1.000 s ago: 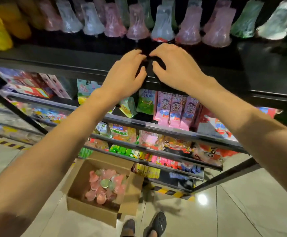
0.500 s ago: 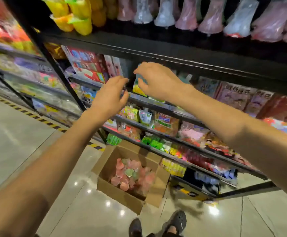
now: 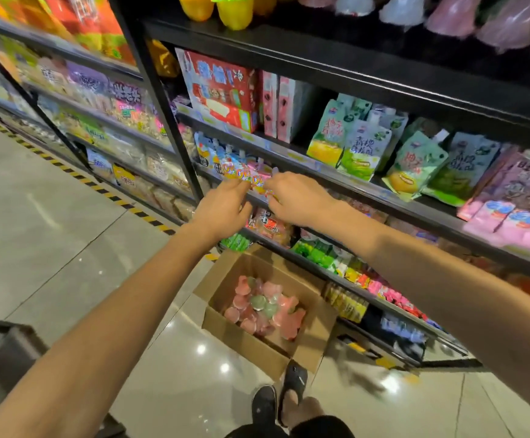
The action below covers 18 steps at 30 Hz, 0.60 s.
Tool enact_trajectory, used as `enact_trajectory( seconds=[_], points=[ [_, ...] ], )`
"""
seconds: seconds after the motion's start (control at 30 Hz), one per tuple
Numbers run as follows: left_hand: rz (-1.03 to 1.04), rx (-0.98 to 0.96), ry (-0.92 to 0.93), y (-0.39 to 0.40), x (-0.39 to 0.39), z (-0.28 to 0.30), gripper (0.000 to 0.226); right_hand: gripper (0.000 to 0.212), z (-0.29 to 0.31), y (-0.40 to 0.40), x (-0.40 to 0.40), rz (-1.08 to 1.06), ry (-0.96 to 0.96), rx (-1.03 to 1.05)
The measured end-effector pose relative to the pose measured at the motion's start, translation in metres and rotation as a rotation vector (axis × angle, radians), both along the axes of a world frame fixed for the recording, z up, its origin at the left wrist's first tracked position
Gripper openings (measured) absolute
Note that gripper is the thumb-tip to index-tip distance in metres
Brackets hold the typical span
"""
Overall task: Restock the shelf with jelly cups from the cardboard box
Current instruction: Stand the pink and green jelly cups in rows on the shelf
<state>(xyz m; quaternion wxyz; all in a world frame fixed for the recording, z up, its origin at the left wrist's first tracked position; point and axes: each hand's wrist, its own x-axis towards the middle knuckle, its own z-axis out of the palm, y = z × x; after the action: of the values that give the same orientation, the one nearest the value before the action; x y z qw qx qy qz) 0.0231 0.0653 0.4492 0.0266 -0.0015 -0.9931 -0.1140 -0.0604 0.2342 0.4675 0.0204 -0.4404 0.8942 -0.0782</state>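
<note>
Head view, looking down along a black shelf (image 3: 345, 172) packed with snack packets. Both arms stretched forward to the front edge of a middle tier. Left hand (image 3: 222, 210) back-up, fingers curled down at the colourful spouted pouches (image 3: 244, 173) standing on that tier; fingertips hidden behind the packets, so the grip cannot be told for certain. Right hand (image 3: 298, 200) just beside it, fingers bent toward the same row of pouches, touching or pinching them; again impossible to tell whether the grip is closed on one.

Below the hands, on the glossy tiled floor (image 3: 52, 241), an open cardboard box (image 3: 251, 339) with flaps spread, pushed up against the foot of the shelf. Inside, a loose heap of jelly cups (image 3: 263, 308), mostly pink with a few green, lying on their sides and lids. No jelly cup visible in either hand.

Near the bottom edge, two feet in dark slippers (image 3: 292, 384) just beside the box. Above the hands, green and yellow drink pouches (image 3: 352, 143) and a red carton (image 3: 222, 86) on the next tier; yellow cups (image 3: 235, 11) on the top tier. Yellow-and-black tape (image 3: 77, 178) running along the floor at the base of the neighbouring rack.
</note>
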Motion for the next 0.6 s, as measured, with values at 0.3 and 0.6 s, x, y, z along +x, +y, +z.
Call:
enact_trajectory(
  seconds=[0.3,0.6],
  points=[
    [0.123,0.074,-0.235,-0.022,-0.003,-0.103,0.032,0.023,-0.116,-0.033,-0.01,0.003,-0.247,0.111],
    [0.201,0.09,-0.365,-0.022,-0.02,-0.207,0.04,0.014,-0.228,-0.031,-0.025,0.07,-0.422,0.214]
  ],
)
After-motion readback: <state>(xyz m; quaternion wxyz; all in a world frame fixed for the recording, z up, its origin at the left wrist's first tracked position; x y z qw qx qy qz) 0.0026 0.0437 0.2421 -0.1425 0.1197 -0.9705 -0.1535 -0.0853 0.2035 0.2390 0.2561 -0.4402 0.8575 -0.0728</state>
